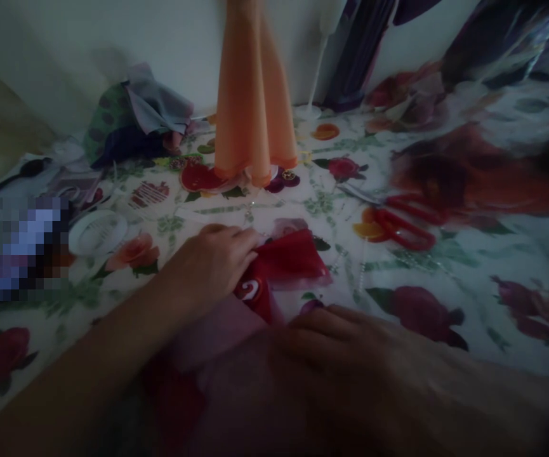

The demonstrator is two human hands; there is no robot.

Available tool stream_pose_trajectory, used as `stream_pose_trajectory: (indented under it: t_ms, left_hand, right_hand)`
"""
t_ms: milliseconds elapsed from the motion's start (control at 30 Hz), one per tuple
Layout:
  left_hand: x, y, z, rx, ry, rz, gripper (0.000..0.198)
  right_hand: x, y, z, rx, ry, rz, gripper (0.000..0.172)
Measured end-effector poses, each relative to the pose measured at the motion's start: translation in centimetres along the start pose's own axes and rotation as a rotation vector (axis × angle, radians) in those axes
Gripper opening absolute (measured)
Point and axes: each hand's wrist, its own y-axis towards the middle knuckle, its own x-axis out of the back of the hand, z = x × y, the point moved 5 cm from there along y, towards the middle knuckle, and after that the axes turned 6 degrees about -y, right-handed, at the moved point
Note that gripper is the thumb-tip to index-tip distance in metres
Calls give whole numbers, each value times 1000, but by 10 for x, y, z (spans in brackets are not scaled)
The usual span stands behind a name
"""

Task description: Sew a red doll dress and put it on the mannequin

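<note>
A piece of red cloth (291, 257) with a white swirl pattern and a paler pinkish side lies folded in front of me. My left hand (219, 263) is closed on its far left edge, with curled fingers. The paler side (226, 333) of the cloth stretches toward me between my forearms. My right hand (336, 346), dark and slightly blurred, bends its fingers over the cloth at the near right. Its fingertips are hidden. Red-handled scissors (405, 219) rest on the table, beyond my right hand and away from both hands.
A flowered tablecloth (336, 254) covers the table. Orange cloth (255, 95) hangs down at the back centre. Bunched fabrics (155, 108) lie back left, near a white ring-shaped item (98, 231). A blurred orange-red heap (483, 168) is at the right.
</note>
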Motion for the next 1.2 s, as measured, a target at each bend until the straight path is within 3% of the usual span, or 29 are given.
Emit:
stream_pose_trajectory:
  t_ms: [100, 333, 433, 533, 667, 767, 900, 1033, 1100, 1200]
  left_hand:
    - [2, -1, 1, 1, 31, 3, 23]
    - [5, 0, 4, -16, 25, 3, 23]
    - [9, 1, 0, -26, 91, -11, 23]
    - [13, -1, -8, -69, 162, -85, 24]
    - [13, -11, -23, -153, 176, -156, 26]
    - [7, -17, -33, -227, 124, -98, 22]
    - [-3, -17, -35, -164, 26, 60, 17]
    - [-11, -16, -33, -84, -15, 141, 13]
    - [-10, -15, -34, -98, 3, 117, 14]
    - [-3, -15, -37, -133, 48, -11, 10]
  right_hand:
    - [-5, 6, 2, 101, -40, 97, 14]
    - [1, 8, 0, 135, 3, 81, 10]
    - [-2, 11, 4, 210, 61, 149, 18]
    - [3, 9, 4, 246, 105, 127, 25]
    - [21, -2, -21, 0, 152, -62, 22]
    - [33, -9, -48, -203, 89, -212, 18]
    - [29, -8, -71, -253, 5, -162, 21]
    - [22, -6, -78, -293, -13, -98, 25]
    - [21, -6, -78, -304, -27, -90, 25]
    - [22, -5, -79, -287, -47, -91, 24]
